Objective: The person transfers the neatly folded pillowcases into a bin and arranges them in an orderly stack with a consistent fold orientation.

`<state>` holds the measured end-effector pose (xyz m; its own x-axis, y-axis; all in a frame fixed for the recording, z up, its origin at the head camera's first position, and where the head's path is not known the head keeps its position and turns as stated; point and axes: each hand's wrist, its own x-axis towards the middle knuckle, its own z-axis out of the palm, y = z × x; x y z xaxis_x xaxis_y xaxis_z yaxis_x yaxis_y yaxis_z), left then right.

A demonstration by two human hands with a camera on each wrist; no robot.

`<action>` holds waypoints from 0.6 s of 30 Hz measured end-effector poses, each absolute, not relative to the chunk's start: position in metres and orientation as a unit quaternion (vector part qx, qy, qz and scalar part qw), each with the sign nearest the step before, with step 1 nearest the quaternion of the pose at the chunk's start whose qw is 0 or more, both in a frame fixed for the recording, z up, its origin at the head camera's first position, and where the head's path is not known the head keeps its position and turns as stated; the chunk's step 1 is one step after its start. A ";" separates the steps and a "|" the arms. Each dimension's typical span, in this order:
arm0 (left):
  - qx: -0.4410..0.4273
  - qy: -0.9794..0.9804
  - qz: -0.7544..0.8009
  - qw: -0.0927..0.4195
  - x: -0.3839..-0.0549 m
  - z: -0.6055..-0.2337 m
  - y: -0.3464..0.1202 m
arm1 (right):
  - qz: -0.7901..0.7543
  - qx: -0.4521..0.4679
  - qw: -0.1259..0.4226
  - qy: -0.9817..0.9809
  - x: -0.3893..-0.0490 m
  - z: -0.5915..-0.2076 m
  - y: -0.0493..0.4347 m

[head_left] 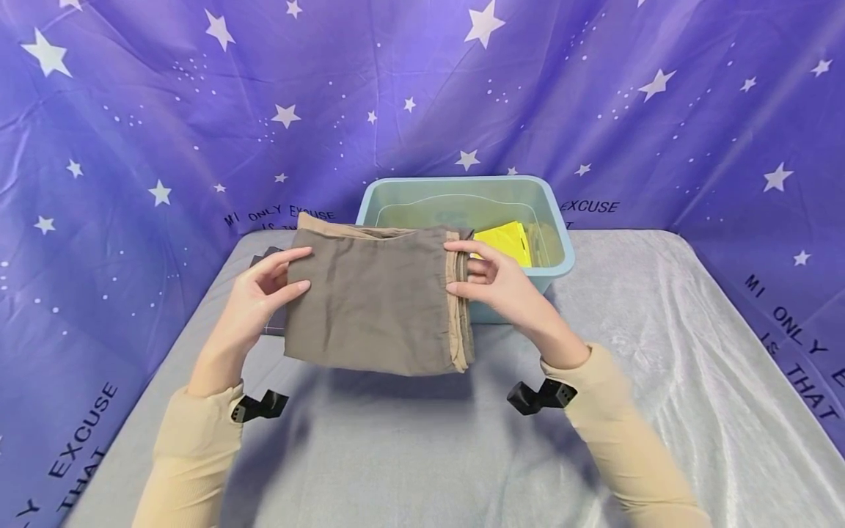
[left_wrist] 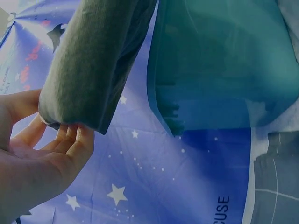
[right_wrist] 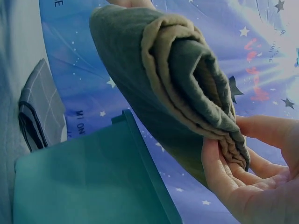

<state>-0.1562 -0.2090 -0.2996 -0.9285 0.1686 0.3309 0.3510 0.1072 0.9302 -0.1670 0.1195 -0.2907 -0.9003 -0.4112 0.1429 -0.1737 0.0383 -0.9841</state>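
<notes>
A folded grey-brown cloth (head_left: 372, 301) with tan edging hangs above the table, held up between both hands. My left hand (head_left: 254, 297) pinches its left end, thumb in front and fingers behind. At the right end, my right hand (head_left: 502, 282) pinches the layered edge. In the right wrist view the cloth (right_wrist: 187, 79) shows several rolled grey and tan layers, with the right hand (right_wrist: 257, 172) gripping their lower corner. The left wrist view shows the left hand (left_wrist: 51, 149) at the other end of the cloth (left_wrist: 93, 65).
A light blue plastic bin (head_left: 561, 253) stands behind the cloth, with a yellow packet (head_left: 507, 242) inside. A dark grey checked folded cloth (right_wrist: 43, 105) lies beside the bin, mostly hidden in the head view. The grey-covered table (head_left: 647, 367) meets a purple star-patterned curtain (head_left: 422, 81).
</notes>
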 end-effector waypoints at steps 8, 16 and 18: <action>-0.179 -0.752 -0.631 0.065 -0.169 -0.295 -0.195 | -0.673 -0.193 0.075 0.710 -0.171 -0.288 0.133; -0.189 -0.753 -0.628 0.053 -0.179 -0.290 -0.181 | -0.672 -0.193 0.035 0.715 -0.176 -0.288 0.145; -0.187 -0.753 -0.629 0.053 -0.182 -0.288 -0.178 | -0.671 -0.191 0.030 0.716 -0.177 -0.287 0.147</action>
